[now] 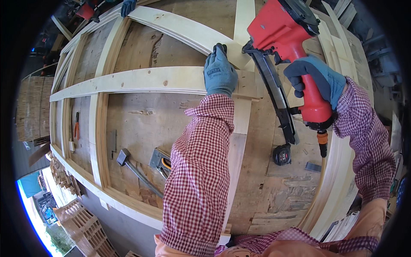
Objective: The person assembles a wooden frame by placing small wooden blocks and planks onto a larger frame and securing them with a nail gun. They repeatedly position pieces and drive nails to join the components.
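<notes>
My right hand (317,79), in a blue-grey glove, is wrapped round the handle of a red nail gun (280,28). Its long dark magazine (274,96) slants down toward me, and an air hose coupling (322,138) is fitted at the handle's base. My left hand (220,75), gloved alike, bends over the right part of a pale wooden slat (145,80), fingers together and pointing away from me. The slat belongs to a wooden frame lying flat. Beyond those fingers, another slat (171,25) runs to a wide board (245,17). The nail gun's nose is near that board.
A hammer (124,157), a staple gun (160,160) and orange-handled pliers (76,126) lie inside the frame. A tape measure (281,154) rests right of it. The air hose (317,192) runs along the right. Another person's gloved hand (128,7) touches the frame's far side.
</notes>
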`<state>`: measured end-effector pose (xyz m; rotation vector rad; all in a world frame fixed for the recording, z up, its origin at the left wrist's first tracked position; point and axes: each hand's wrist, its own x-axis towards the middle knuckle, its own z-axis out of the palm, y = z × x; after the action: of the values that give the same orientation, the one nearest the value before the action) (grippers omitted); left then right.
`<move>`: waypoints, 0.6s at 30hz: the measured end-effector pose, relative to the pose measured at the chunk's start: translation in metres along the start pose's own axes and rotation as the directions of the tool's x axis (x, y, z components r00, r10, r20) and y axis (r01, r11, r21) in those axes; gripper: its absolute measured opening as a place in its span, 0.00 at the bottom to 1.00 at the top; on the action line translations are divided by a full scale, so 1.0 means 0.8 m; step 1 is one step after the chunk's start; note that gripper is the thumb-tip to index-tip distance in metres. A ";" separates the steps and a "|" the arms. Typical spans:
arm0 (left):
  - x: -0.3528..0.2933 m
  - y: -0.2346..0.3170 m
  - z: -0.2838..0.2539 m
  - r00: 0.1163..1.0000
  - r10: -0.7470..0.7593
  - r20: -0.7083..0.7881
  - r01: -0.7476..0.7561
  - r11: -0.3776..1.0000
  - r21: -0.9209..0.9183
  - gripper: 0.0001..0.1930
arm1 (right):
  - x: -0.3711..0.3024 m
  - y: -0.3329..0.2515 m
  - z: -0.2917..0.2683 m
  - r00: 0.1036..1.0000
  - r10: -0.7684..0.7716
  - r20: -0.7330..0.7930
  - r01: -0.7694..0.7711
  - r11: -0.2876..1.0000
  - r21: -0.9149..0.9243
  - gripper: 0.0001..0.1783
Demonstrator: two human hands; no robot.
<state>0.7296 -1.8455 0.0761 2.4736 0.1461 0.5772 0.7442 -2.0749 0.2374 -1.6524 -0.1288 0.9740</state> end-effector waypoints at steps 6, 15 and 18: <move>0.002 -0.006 -0.002 1.000 -0.007 -0.013 0.007 1.000 0.004 0.23 | -0.012 -0.004 0.008 0.997 0.062 -0.037 -0.062 0.998 0.014 0.14; -0.002 -0.002 -0.007 1.000 -0.015 0.011 0.015 1.000 -0.009 0.26 | -0.016 -0.020 0.031 0.990 0.108 -0.093 -0.110 0.994 -0.017 0.13; -0.001 0.002 -0.009 1.000 -0.012 0.012 0.012 1.000 -0.026 0.27 | 0.001 -0.015 0.029 0.995 0.077 -0.057 -0.078 0.997 -0.029 0.14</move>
<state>0.7258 -1.8429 0.0820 2.4494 0.1480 0.5555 0.7348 -2.0528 0.2468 -1.7224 -0.0427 0.9874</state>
